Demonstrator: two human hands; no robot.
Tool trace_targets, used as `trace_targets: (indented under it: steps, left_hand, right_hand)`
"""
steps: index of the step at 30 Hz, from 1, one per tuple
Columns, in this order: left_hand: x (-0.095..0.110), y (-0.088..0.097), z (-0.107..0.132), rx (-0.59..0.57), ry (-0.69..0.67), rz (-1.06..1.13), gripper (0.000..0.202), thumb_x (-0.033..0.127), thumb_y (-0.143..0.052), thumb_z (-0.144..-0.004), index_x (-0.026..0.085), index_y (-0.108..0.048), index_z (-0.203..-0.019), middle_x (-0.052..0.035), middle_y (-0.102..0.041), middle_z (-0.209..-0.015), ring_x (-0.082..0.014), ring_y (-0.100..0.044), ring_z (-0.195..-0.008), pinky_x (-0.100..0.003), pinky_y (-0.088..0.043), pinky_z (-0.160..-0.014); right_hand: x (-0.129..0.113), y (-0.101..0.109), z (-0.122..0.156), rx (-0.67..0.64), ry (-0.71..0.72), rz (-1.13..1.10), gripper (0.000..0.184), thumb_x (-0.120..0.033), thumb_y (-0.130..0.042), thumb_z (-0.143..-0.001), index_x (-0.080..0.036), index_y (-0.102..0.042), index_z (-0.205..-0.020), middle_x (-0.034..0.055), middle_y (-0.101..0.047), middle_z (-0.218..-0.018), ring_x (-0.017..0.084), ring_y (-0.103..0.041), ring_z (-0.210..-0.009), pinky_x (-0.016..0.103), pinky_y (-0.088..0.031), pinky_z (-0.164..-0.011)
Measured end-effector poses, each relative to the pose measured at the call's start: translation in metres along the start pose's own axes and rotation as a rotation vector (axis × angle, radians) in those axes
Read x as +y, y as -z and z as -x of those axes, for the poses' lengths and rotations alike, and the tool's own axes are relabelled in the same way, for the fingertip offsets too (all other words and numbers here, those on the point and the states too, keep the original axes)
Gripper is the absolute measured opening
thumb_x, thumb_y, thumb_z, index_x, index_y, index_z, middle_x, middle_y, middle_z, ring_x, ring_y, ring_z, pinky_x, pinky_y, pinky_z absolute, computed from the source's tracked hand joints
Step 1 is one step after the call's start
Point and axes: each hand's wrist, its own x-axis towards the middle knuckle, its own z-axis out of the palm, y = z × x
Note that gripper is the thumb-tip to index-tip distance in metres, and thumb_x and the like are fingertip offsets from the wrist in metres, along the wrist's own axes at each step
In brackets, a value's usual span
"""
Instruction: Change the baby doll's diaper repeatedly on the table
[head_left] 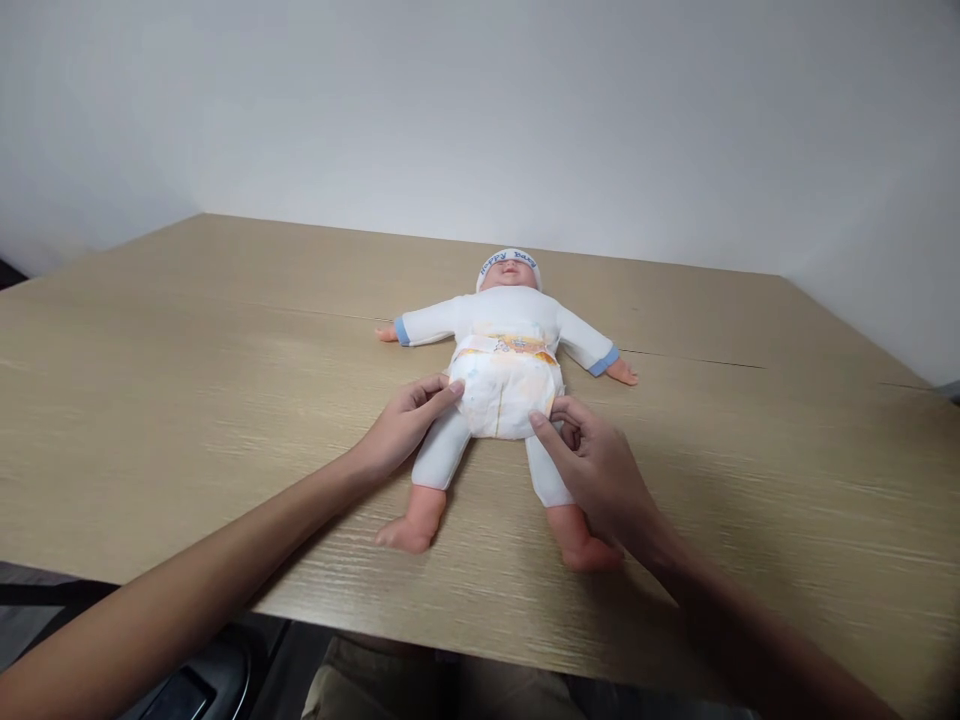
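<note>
A baby doll [506, 305] in a white suit with blue cuffs lies on its back, its head away from me and its arms spread. Around its hips sits a white diaper [504, 390] with an orange printed waistband. My left hand [409, 420] pinches the diaper's left edge at the hip, thumb on top. At the opposite leg edge, my right hand [592, 455] has thumb and fingers closed on the diaper. The doll's bare feet point toward me, and the right forearm passes close by one of them.
The doll rests on a wide wooden table [225, 400] with seams across its top. A pale wall [480, 120] rises behind it. Below the front edge are my trouser legs [375, 685] and a dark object with a shiny rim [184, 690] at lower left.
</note>
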Motion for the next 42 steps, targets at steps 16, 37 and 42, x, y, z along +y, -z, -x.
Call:
trace_targets:
  steps: [16,37,42]
  left_hand:
    - [0.003,0.003,-0.005,-0.030,-0.078,-0.037,0.040,0.056,-0.085,-0.093,0.019,-0.073,-0.102,-0.0034,-0.070,-0.094,-0.0188,-0.059,-0.085,-0.031,-0.045,-0.075]
    - [-0.012,0.011,-0.006,-0.033,-0.140,-0.005,0.055,0.061,-0.093,-0.083,0.018,-0.078,-0.114,-0.0050,-0.083,-0.103,-0.0193,-0.073,-0.091,-0.028,-0.052,-0.080]
    - [-0.010,0.037,0.021,-0.060,-0.284,-0.249,0.048,0.055,-0.082,-0.098,0.021,-0.077,-0.131,-0.0128,-0.079,-0.139,-0.0265,-0.072,-0.125,-0.038,-0.054,-0.107]
  right_hand:
    - [0.006,0.001,0.001,0.108,0.100,0.128,0.033,-0.056,-0.065,-0.105,-0.026,-0.075,-0.095,0.0001,-0.056,-0.072,0.022,-0.053,-0.072,0.036,-0.039,-0.068]
    - [0.024,-0.012,-0.004,0.182,0.316,0.075,0.030,-0.049,-0.064,-0.105,-0.022,-0.077,-0.101,0.0075,-0.067,-0.106,0.020,-0.058,-0.078,0.037,-0.052,-0.076]
    - [0.039,0.013,0.016,0.128,0.374,0.111,0.033,-0.046,-0.062,-0.109,-0.023,-0.079,-0.125,0.0090,-0.070,-0.114,0.022,-0.063,-0.083,0.040,-0.055,-0.083]
